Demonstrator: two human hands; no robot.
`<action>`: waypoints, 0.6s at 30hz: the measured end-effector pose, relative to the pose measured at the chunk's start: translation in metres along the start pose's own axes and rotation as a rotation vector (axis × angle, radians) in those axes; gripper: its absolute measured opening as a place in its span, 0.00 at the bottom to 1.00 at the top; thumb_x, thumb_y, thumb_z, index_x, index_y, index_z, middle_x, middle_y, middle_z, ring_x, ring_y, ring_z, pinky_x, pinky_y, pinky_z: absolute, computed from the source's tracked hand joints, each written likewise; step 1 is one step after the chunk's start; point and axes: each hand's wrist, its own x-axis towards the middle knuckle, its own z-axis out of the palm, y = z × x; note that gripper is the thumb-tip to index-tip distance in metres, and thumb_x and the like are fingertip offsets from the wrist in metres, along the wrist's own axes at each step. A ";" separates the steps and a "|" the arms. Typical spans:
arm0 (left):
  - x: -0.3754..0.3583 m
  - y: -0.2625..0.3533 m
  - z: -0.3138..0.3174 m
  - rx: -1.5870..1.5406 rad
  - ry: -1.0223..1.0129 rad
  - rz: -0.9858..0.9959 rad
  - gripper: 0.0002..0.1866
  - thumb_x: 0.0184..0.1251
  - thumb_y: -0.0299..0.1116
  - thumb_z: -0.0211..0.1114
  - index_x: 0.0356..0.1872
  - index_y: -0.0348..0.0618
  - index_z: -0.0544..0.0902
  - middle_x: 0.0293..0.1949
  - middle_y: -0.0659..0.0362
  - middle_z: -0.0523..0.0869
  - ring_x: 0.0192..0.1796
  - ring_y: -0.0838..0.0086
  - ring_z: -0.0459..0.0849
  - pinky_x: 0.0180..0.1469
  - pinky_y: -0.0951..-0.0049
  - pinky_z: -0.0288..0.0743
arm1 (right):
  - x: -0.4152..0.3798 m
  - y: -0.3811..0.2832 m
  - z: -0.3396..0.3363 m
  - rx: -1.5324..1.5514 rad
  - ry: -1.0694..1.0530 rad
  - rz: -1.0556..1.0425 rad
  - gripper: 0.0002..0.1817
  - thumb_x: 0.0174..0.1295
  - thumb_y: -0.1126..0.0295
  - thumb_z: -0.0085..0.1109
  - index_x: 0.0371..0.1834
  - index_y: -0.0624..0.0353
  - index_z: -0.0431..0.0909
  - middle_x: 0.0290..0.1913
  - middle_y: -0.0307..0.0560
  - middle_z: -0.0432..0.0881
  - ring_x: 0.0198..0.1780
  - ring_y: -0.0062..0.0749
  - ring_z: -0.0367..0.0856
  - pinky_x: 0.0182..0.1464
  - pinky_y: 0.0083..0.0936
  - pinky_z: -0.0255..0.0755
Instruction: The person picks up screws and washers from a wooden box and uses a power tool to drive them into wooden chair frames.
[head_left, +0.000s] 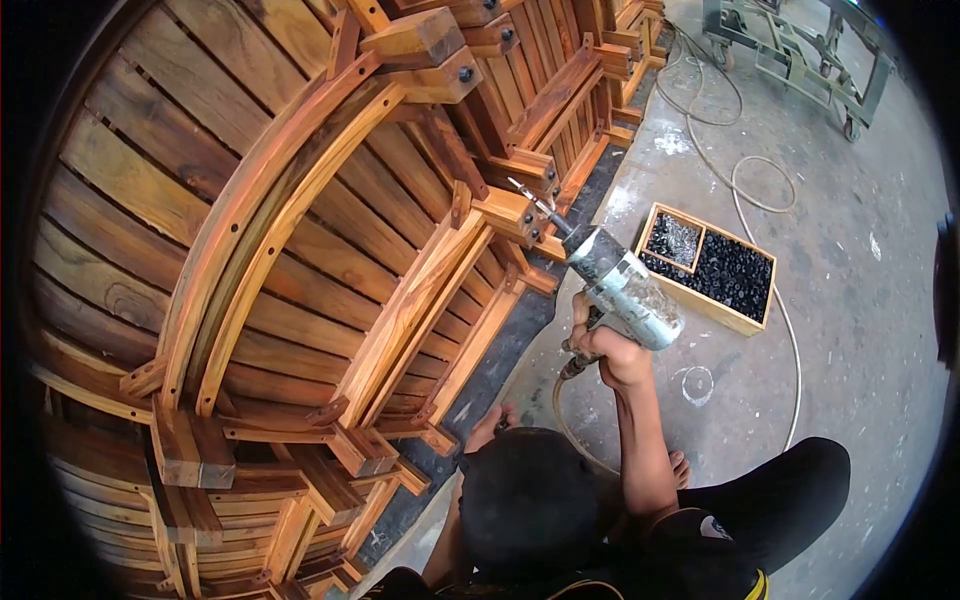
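Note:
My right hand [612, 352] is wrapped around the handle of an air-powered driver [628, 290], a pale, stained tool with a hose at its grip. Its long bit [537, 204] points up and left, overlapping the end of a wooden beam [508, 214] with dark bolt heads. Lower down, my left hand [488, 428] is partly hidden behind the dark-haired head in front of the camera. Its fingers are curled by a small dark piece that I cannot make out. Slatted wooden furniture [330, 240] stands on edge beside both hands.
A wooden box [735, 318] of small black parts, with a compartment of metal fasteners [674, 241], sits on the concrete floor to the right. A pale air hose [742, 205] loops across the floor. A wheeled metal frame [800, 60] stands at the back right. Dark sheeting [480, 385] lies under the furniture.

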 end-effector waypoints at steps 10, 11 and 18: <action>-0.006 0.096 0.090 -0.216 -0.357 0.287 0.16 0.73 0.33 0.52 0.53 0.31 0.73 0.30 0.60 0.74 0.28 0.79 0.69 0.27 0.80 0.65 | -0.005 -0.001 0.005 -0.121 -0.081 -0.004 0.18 0.40 0.83 0.53 0.39 0.63 0.77 0.31 0.39 0.76 0.28 0.21 0.72 0.28 0.19 0.65; -0.009 0.105 0.099 -0.208 -0.412 0.309 0.15 0.73 0.33 0.52 0.53 0.32 0.73 0.31 0.60 0.74 0.27 0.79 0.69 0.27 0.80 0.65 | -0.006 0.000 0.005 -0.123 -0.098 0.002 0.17 0.41 0.83 0.54 0.39 0.63 0.77 0.31 0.39 0.77 0.29 0.21 0.73 0.29 0.19 0.66; -0.031 0.145 0.142 -0.212 -0.604 0.440 0.11 0.71 0.32 0.56 0.47 0.35 0.74 0.31 0.60 0.74 0.28 0.80 0.69 0.27 0.82 0.64 | -0.011 0.008 0.006 -0.247 -0.072 -0.009 0.17 0.36 0.80 0.51 0.35 0.64 0.76 0.26 0.40 0.74 0.22 0.22 0.69 0.25 0.20 0.62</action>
